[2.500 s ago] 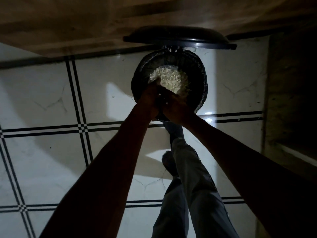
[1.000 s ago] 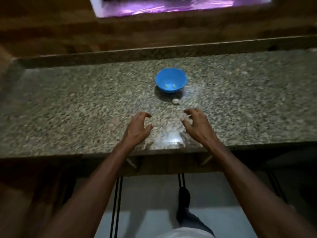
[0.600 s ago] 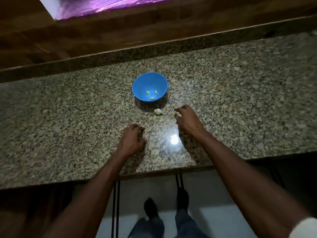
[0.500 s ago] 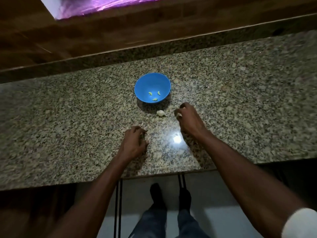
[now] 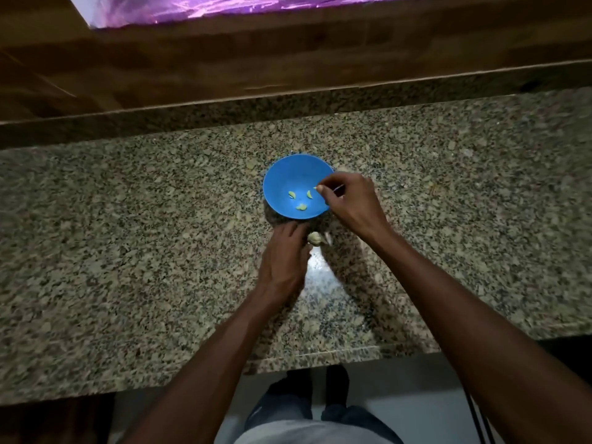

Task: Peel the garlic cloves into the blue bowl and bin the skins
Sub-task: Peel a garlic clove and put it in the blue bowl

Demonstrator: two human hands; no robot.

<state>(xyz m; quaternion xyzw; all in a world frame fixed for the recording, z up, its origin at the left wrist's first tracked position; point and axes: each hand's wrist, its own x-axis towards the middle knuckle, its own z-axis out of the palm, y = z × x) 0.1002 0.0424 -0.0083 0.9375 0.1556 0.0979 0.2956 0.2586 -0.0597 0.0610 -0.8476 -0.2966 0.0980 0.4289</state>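
Note:
A small blue bowl point(image 5: 282, 181) stands on the granite counter point(image 5: 128, 251) with three pale peeled cloves point(image 5: 300, 200) in its bottom. My right hand point(image 5: 350, 203) hovers over the bowl's right rim, fingertips pinched on a small pale garlic piece point(image 5: 318, 188). My left hand point(image 5: 283, 264) lies palm down just in front of the bowl, its fingertips touching an unpeeled garlic clove point(image 5: 314, 237) on the counter. Whether the left hand grips that clove I cannot tell.
A wooden back wall point(image 5: 288, 65) rises behind the counter's granite upstand, with a purple-lit opening point(image 5: 224, 8) above. The counter's front edge point(image 5: 320, 357) is near my body; my legs and the pale floor show below it.
The view went from the bin on the floor up to the counter. My right hand picked a garlic piece off the counter and rose over the bowl. My left hand slid forward to the clove.

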